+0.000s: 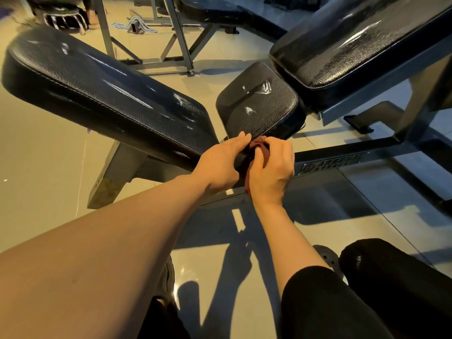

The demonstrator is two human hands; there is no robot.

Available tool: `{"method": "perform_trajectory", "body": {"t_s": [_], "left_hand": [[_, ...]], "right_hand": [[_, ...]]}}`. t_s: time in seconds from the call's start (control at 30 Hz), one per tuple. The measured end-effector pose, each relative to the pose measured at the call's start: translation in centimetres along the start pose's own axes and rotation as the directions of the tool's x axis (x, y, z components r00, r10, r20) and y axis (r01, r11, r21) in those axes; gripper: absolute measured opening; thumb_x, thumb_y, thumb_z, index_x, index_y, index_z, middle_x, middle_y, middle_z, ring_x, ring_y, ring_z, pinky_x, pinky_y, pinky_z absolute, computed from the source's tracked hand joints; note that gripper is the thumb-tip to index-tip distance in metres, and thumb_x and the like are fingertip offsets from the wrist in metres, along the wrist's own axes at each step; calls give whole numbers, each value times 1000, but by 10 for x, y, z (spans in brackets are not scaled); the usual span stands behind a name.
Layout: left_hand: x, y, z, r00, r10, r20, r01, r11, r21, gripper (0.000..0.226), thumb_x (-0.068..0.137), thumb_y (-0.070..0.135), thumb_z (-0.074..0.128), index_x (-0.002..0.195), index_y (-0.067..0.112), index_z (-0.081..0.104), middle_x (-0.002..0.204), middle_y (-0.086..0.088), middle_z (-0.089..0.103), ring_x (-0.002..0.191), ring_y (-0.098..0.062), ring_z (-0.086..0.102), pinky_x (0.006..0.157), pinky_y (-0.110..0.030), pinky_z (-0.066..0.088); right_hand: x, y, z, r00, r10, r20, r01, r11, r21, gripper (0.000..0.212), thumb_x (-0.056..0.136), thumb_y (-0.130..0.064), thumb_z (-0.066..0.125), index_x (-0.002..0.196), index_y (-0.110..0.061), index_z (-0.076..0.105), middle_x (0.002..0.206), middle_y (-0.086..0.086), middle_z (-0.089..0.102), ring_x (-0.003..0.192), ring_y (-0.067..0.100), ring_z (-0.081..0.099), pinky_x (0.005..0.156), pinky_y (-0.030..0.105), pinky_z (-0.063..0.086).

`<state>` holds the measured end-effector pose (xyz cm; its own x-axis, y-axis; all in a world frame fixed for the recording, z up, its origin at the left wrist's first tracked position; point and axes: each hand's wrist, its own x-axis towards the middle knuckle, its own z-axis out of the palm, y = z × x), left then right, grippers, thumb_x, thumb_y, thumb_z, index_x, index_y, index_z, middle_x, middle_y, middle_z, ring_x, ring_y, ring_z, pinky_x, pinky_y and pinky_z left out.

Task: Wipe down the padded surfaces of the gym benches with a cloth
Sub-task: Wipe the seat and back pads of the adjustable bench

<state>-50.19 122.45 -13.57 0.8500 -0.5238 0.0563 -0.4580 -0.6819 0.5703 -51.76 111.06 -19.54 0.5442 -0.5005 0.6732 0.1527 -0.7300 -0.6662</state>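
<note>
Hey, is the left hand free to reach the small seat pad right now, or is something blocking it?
Probably yes. The left hand sits just below the near edge of the seat pad, fingertips almost at it, with nothing between. But both hands are busy bunching the cloth, with the right hand gripping it too.

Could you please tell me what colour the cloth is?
Reddish-brown; the cloth shows bunched between both hands in the head view.

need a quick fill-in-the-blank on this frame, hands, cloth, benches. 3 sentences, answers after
1. The reddish-brown cloth is held bunched between ____ hands.
2. The hands meet at the near edge of the small seat pad, which is coloured ____.
3. The long bench pad lies on the person's ____ side.

Missing words: both; black; left
</note>
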Motion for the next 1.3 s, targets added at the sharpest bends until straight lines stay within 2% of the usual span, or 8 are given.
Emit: {"method": "perform_trajectory", "body": {"t_s": [0.1, 0.23, 0.57, 0.7, 0.87, 1.0, 1.17, 1.3], "left_hand": [[-2, 1, 1, 1000, -8, 18, 8, 1000, 11, 89, 82, -11, 55, 152, 26, 16, 160, 6, 15, 145, -15, 19, 114, -28, 23], [0, 0, -1, 1000, 11, 26, -11, 1000, 10, 85, 84, -6, 55, 152, 25, 15, 160, 5, 14, 145, -14, 18, 114, -26, 20], [0, -1, 0, 1000, 6, 15, -7, 1000, 13, 86, 83, -8, 53, 152, 25, 16, 160, 6, 14, 145, -13, 19, 114, -26, 20], [1, 3, 3, 999, -12, -49, 14, 999, 45, 80, 84, -7, 52, 152, 24, 22, 158, 4, 22, 144, -15, 23, 116, -32, 24], [4, 10, 4, 991, 24, -132, -19, 999, 46, 75, 81, -4, 56, 149, 18, 31, 150, 1, 34, 133, -20, 38, 108, -34, 37], [4, 12, 6, 990, 28, -141, -22, 999, 44, 75, 80, -6, 56, 148, 17, 34, 150, 1, 34, 133, -20, 39, 107, -37, 40], [5, 12, 5, 990, 39, -137, -35, 999, 31, 78, 80, -6, 57, 149, 20, 32, 152, 3, 32, 135, -18, 36, 108, -33, 38], [4, 8, 4, 994, 32, -104, -30, 999, 28, 78, 81, -4, 55, 150, 22, 29, 155, 4, 27, 139, -17, 32, 111, -35, 33]], "right_hand": [[-6, 11, -6, 981, 192, 16, -192, 981, -7, 14, 89, -5, 61, 102, -6, 64, 106, 10, 58, 98, 25, 56, 82, 38, 53], [2, 2, -3, 1000, 17, -15, -16, 999, 35, 15, 87, -4, 61, 102, -4, 64, 103, 13, 58, 96, 18, 54, 80, 8, 40], [11, 0, -6, 1000, 18, -8, -18, 999, 45, 18, 85, 0, 60, 102, -5, 63, 106, 13, 54, 97, 21, 55, 80, -1, 34], [1, 11, -20, 966, 255, -41, -253, 967, 34, 16, 88, 1, 60, 102, -6, 63, 110, 9, 51, 99, 22, 57, 81, 3, 40], [32, -7, -21, 988, -48, -146, 47, 999, -13, 26, 84, 0, 61, 109, -5, 64, 116, 18, 52, 107, 22, 49, 88, 0, 31], [11, 17, -25, 995, 74, 64, -71, 997, -39, 23, 79, 12, 55, 88, -5, 68, 102, 12, 57, 97, 29, 57, 86, 19, 46], [33, -5, -34, 983, -25, -184, 24, 1000, -5, 33, 85, 5, 59, 117, 0, 62, 125, 23, 50, 117, 27, 50, 96, 4, 35], [31, -4, -21, 986, -166, 4, 165, 978, -127, 48, 84, 9, 59, 129, -7, 60, 140, 17, 46, 129, 34, 42, 103, 40, 47]]}}
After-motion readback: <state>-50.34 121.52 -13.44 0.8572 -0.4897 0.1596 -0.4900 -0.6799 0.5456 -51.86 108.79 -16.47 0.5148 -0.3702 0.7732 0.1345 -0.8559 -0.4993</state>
